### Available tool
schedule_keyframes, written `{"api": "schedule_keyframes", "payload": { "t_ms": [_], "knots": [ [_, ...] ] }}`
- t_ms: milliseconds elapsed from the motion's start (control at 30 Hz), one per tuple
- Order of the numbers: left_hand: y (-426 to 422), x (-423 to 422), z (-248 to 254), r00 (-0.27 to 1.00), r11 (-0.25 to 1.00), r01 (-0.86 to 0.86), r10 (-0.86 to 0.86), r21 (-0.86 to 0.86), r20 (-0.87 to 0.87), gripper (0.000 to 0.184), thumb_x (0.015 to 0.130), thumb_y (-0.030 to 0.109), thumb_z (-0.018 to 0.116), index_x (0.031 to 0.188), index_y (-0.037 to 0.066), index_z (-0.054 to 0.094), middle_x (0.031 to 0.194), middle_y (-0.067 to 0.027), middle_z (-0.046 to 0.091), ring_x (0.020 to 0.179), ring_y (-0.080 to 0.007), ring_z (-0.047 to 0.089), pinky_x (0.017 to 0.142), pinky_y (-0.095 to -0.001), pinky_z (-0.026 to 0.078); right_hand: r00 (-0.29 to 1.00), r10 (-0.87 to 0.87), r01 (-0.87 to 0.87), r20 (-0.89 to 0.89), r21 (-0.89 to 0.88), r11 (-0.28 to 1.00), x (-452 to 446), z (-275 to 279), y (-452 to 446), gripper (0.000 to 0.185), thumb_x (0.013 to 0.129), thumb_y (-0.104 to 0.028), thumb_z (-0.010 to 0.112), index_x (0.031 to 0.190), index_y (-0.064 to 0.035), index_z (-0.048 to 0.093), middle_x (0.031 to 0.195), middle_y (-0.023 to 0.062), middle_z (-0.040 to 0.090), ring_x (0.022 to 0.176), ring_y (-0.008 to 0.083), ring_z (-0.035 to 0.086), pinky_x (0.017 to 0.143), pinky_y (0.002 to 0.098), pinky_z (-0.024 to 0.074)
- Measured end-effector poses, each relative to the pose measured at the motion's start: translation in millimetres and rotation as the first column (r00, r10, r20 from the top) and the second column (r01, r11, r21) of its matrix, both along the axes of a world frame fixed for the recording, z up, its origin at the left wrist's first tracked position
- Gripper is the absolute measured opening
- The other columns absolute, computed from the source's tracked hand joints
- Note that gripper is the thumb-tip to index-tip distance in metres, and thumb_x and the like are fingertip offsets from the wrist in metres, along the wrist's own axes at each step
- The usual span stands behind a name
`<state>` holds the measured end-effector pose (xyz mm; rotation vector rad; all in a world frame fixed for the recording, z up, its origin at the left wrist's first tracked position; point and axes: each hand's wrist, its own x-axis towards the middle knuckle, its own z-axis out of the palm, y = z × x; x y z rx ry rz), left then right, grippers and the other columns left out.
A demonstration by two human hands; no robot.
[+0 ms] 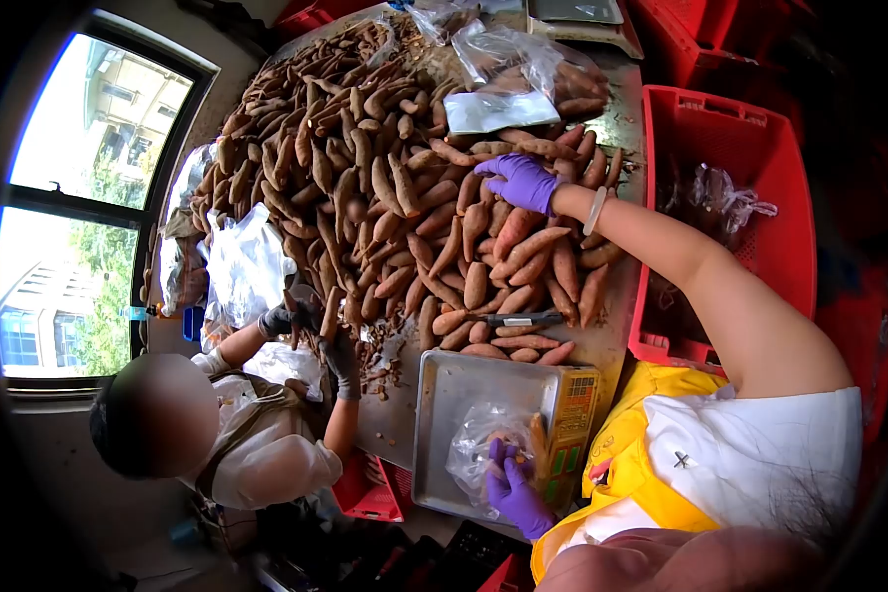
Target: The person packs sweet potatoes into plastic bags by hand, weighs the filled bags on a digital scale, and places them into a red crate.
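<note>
My left hand (pixel 521 495), in a purple glove, is closed on the edge of a clear plastic bag (pixel 471 456) on the metal scale pan (pixel 434 395). A sweet potato (pixel 539 439) shows beside the bag's opening; whether it is inside I cannot tell. My right hand (pixel 521 184), gloved the same way, reaches over the heap of sweet potatoes (pixel 365 178). Its fingers are stretched out and touch the ones below; no sweet potato is visibly lifted. A dark-handled tool (pixel 525 320) lies among the near sweet potatoes.
Across the table, a co-worker (pixel 266 434) in dark gloves handles a sweet potato (pixel 330 311). A red crate (pixel 799 217) containing clear plastic stands at the right. White plastic bags (pixel 245 266) lie at the left edge. Bagged sweet potatoes (pixel 523 64) rest at the back.
</note>
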<state>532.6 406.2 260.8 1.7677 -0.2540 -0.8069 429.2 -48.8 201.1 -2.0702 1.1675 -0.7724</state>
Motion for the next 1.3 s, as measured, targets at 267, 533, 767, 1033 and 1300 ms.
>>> {"api": "schedule_keyframes", "payload": {
  "t_ms": [267, 533, 767, 1033, 1300],
  "knots": [
    [6.5, -5.0, -34.6, 0.986, 0.997, -0.052, 0.043, 0.053, 0.164, 0.015, 0.094, 0.011, 0.06, 0.101, 0.0, 0.067, 0.08, -0.0007, 0.063, 0.066, -0.0067, 0.05, 0.056, -0.0219, 0.039, 0.97, 0.137, -0.095, 0.202, -0.204, 0.974, 100.6, 2.1, -8.9, 0.036, 0.084, -0.017, 0.06, 0.118, -0.0049, 0.061, 0.092, 0.0146, 0.069, 0.082, 0.032, 0.065, 0.076, 0.0392, 0.0516],
    [3.1, 5.3, -39.5, 0.669, 0.955, 0.113, -0.277, 0.274, 0.689, 0.019, 0.086, 0.005, 0.065, 0.07, -0.001, 0.056, 0.058, -0.0109, 0.045, 0.05, -0.0193, 0.038, 0.048, -0.0361, 0.033, 0.97, 0.241, -0.237, 0.001, -0.187, 0.953, 165.5, 16.9, -38.6, 0.052, 0.085, -0.021, 0.058, 0.134, -0.0045, 0.049, 0.105, 0.0222, 0.064, 0.098, 0.0391, 0.06, 0.087, 0.0458, 0.0474],
    [8.6, 5.6, -38.7, 0.638, 0.891, 0.12, -0.407, 0.438, 0.653, 0.009, 0.079, 0.008, 0.064, 0.084, 0.002, 0.067, 0.072, -0.0167, 0.063, 0.06, -0.0348, 0.059, 0.057, -0.0412, 0.047, 0.928, 0.369, -0.366, -0.044, -0.279, 0.888, 200.9, -3.9, -26.1, 0.051, 0.085, -0.024, 0.06, 0.132, -0.0059, 0.052, 0.105, 0.0195, 0.065, 0.099, 0.0382, 0.061, 0.089, 0.0462, 0.0462],
    [0.2, 5.9, -40.3, 0.62, 0.894, 0.095, -0.397, 0.438, 0.677, 0.004, 0.078, 0.01, 0.064, 0.076, 0.006, 0.064, 0.068, -0.0129, 0.061, 0.058, -0.0337, 0.058, 0.054, -0.0412, 0.046, 0.895, 0.442, -0.44, -0.064, -0.298, 0.847, 235.2, -13.8, -4.9, 0.045, 0.084, -0.021, 0.06, 0.125, -0.0046, 0.057, 0.096, 0.0207, 0.066, 0.093, 0.0374, 0.062, 0.084, 0.046, 0.0483],
    [-2.8, 9.5, -34.0, 0.611, 0.878, 0.149, -0.443, 0.454, 0.656, 0.008, 0.08, 0.008, 0.061, 0.083, 0.002, 0.066, 0.073, -0.0151, 0.061, 0.061, -0.0342, 0.058, 0.055, -0.0409, 0.045, 0.891, 0.445, -0.37, 0.088, -0.429, 0.824, 187.7, -10.8, 24.7, 0.042, 0.086, -0.022, 0.061, 0.124, -0.0073, 0.059, 0.088, 0.0205, 0.064, 0.085, 0.0354, 0.062, 0.08, 0.043, 0.0487]
  ]
}}
